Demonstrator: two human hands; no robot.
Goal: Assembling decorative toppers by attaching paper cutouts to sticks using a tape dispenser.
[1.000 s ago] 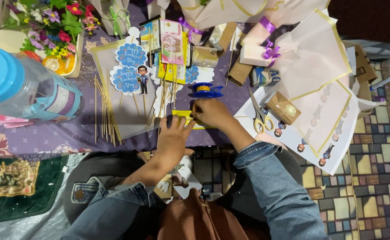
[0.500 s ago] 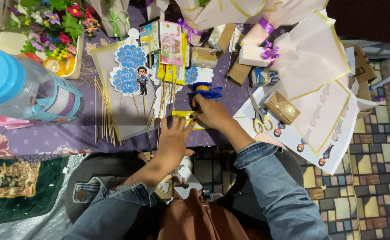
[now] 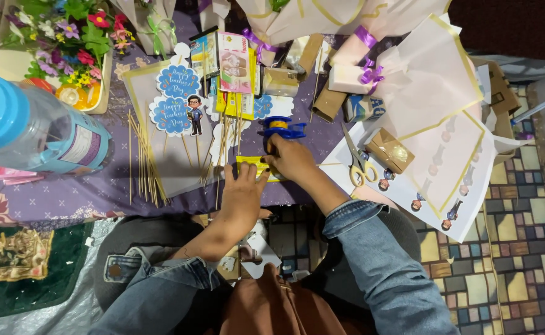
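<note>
My left hand (image 3: 242,192) lies flat, palm down, pressing a small yellow paper piece (image 3: 252,167) onto the purple cloth (image 3: 67,195). My right hand (image 3: 289,157) pinches the right end of that yellow piece, fingers closed, just below a blue tape dispenser (image 3: 280,127). Thin wooden skewers (image 3: 143,162) lie to the left of my hands. Blue scalloped paper toppers with a small cartoon figure (image 3: 176,99) rest above them.
A large blue-capped water jug (image 3: 33,133) lies at the left. Artificial flowers (image 3: 67,31) fill a tray behind it. Scissors (image 3: 358,162), a small brown gift box (image 3: 389,150), white gold-edged wrapping sheets (image 3: 446,118) and banknotes (image 3: 235,62) crowd the right and back.
Both hands stay on the yellow piece; the left hand has spread a little flatter over it. The view has shifted slightly.
</note>
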